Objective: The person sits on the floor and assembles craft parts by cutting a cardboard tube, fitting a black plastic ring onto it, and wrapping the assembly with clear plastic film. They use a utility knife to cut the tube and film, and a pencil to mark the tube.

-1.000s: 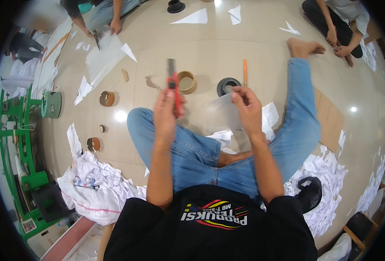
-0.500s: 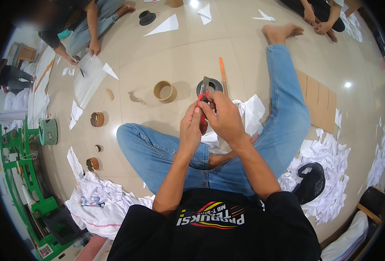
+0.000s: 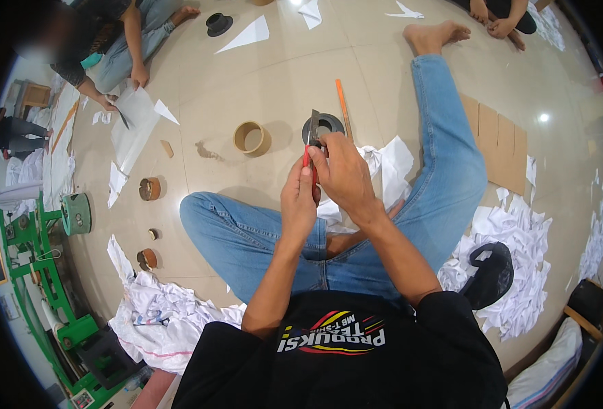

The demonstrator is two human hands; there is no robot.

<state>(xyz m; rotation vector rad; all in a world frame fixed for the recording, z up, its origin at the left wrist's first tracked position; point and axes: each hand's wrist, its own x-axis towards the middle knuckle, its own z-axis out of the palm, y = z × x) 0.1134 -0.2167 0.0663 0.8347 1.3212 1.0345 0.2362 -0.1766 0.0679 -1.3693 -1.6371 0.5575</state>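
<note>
Between my two hands, above the floor in front of my crossed leg, is a cutting tool with a red-and-black handle and a grey metal blade (image 3: 314, 120) pointing away from me. I cannot make out whether it is a cutter knife or scissors. My left hand (image 3: 298, 201) is closed round the red handle from the left. My right hand (image 3: 344, 170) pinches the tool near the base of the blade, its fingers partly hiding it. Just beyond the blade a dark grey ring-shaped piece (image 3: 333, 121) lies on the floor. White cloth (image 3: 390, 163) lies under and beside my right hand.
A brown tape roll (image 3: 264, 143) and an orange stick (image 3: 342, 102) lie ahead. White scraps (image 3: 513, 273) and a black bag (image 3: 490, 276) are at right, near cardboard (image 3: 495, 143). A co-worker (image 3: 134, 48) at far left cuts a white sheet (image 3: 134, 123). Green machinery (image 3: 49, 300) stands left.
My right hand has shifted its fingers and turned more over the tool, its back now facing up. The tool has moved slightly left. My left hand keeps its hold.
</note>
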